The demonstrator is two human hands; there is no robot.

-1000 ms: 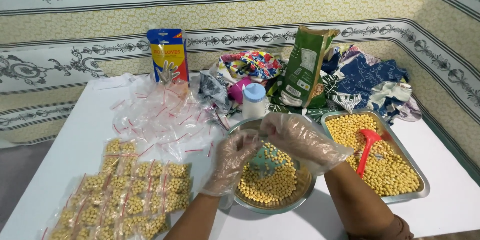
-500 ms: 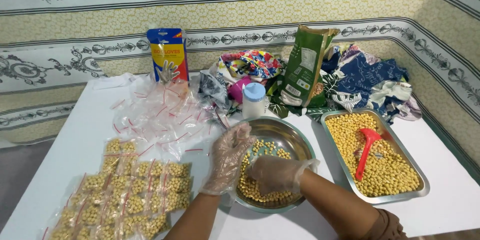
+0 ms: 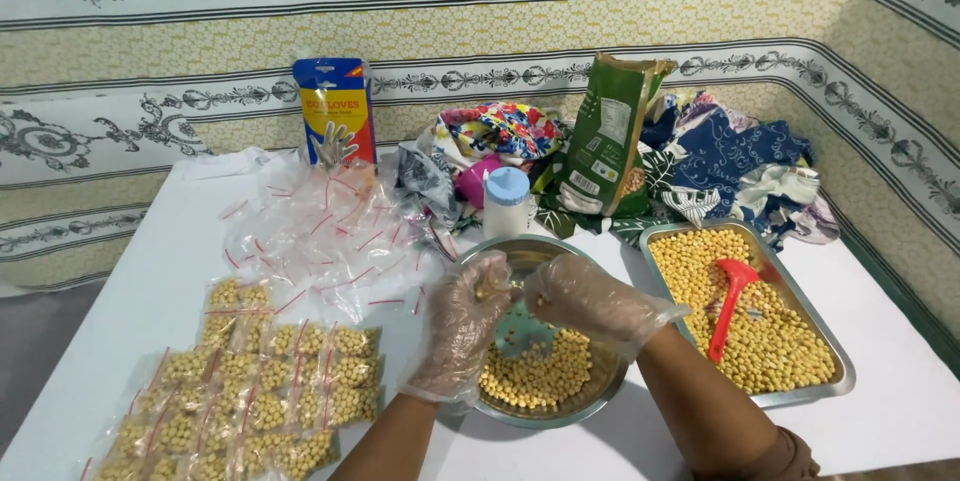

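Both gloved hands meet over the round metal bowl (image 3: 545, 396) of yellow beans at the bench's (image 3: 150, 291) near edge. The left hand (image 3: 462, 326) is curled, fingertips pinching a small clear bag (image 3: 493, 286); the right hand (image 3: 590, 301) is cupped, fingers bent toward that bag, though whether it grips anything I cannot tell. At three o'clock of the bowl sits a bean tray (image 3: 745, 316) holding a red scoop (image 3: 730, 303); at nine o'clock lie filled packets (image 3: 240, 391).

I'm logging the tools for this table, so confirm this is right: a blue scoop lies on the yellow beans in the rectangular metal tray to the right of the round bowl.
Not quite: the head view shows the scoop is red, not blue. It does lie on the yellow beans in the rectangular metal tray, right of the round bowl.
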